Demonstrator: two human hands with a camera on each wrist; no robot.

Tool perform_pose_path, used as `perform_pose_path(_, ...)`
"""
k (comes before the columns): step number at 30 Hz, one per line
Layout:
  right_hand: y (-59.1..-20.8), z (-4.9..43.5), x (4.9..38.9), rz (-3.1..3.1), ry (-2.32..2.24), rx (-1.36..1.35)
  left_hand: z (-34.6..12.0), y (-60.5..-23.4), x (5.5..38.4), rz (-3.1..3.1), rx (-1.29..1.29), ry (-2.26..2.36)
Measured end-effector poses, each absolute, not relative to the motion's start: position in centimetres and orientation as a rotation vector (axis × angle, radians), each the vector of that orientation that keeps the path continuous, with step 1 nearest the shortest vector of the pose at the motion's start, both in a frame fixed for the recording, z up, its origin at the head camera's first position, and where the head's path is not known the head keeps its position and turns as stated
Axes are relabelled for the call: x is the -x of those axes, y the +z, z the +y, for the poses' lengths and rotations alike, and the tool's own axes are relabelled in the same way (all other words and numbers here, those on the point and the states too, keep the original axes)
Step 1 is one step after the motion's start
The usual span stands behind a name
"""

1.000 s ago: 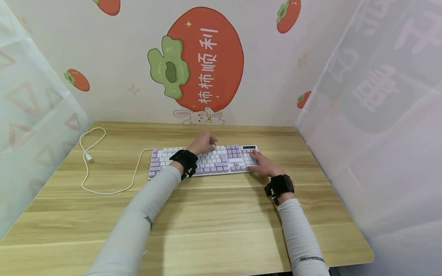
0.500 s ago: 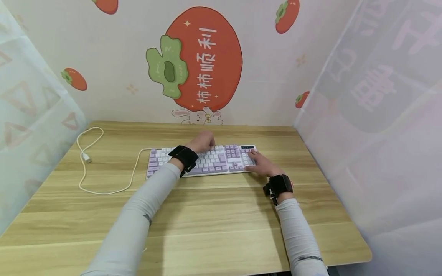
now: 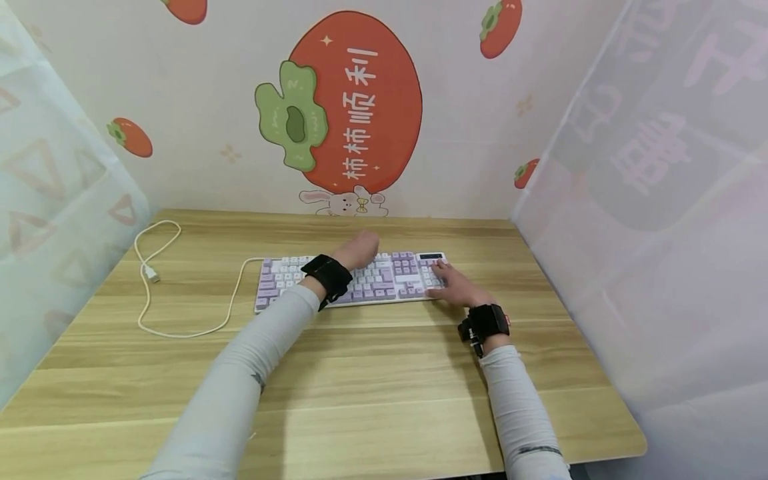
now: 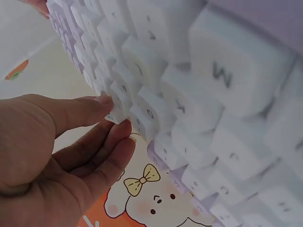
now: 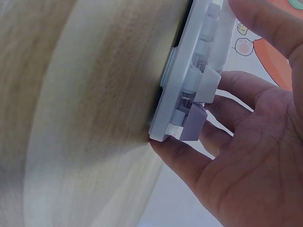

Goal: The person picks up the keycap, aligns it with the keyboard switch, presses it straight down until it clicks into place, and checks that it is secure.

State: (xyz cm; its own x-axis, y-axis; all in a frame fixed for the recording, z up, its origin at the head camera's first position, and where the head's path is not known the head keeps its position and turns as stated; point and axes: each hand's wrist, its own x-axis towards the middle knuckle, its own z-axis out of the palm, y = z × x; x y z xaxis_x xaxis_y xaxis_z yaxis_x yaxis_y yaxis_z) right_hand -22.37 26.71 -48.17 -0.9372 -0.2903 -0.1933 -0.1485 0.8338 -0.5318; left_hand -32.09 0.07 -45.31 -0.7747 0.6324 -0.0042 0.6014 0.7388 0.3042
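A white and lilac keyboard [image 3: 378,288] lies on the wooden table. My left hand [image 3: 358,251] reaches over its back rows, fingertips hidden there in the head view. In the left wrist view that hand [image 4: 71,142] pinches a white keycap [image 4: 115,113] between thumb and fingers at the edge of the keys. At the number pad, my right hand [image 3: 459,285] holds the keyboard's right end, fingers spread. Up close in the right wrist view, a fingertip of this hand [image 5: 255,127] meets the keyboard's corner, with other fingers against the keycaps [image 5: 196,120] there.
A white cable [image 3: 231,313] leaves the keyboard's back left and loops over the tabletop [image 3: 384,393] to a loose plug [image 3: 153,273]. A wall [image 3: 468,133] with persimmon pictures stands behind the table, with pale curtains on both sides.
My left hand turns at the wrist and shifts slightly right, its fingertips dropping out of sight in the head view. My right hand and the keyboard stay in place.
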Motion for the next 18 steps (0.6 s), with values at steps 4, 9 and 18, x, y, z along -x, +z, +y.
perform_pose_path(4, -48.21, 26.76, 22.38, 2.748, -0.761, 0.326, 0.10, -45.39, 32.12, 2.832, -0.978, 0.506)
perform_pose_path(9, -48.07, 26.77, 22.32, 2.747, -0.772, 0.313, 0.16, -45.15, 31.96, 2.774, -0.874, 0.715)
perform_pose_path(18, -48.18, 26.70, 22.41, 2.744, -0.766, 0.311, 0.29, -45.12, 32.47, 2.784, -0.874, 0.713)
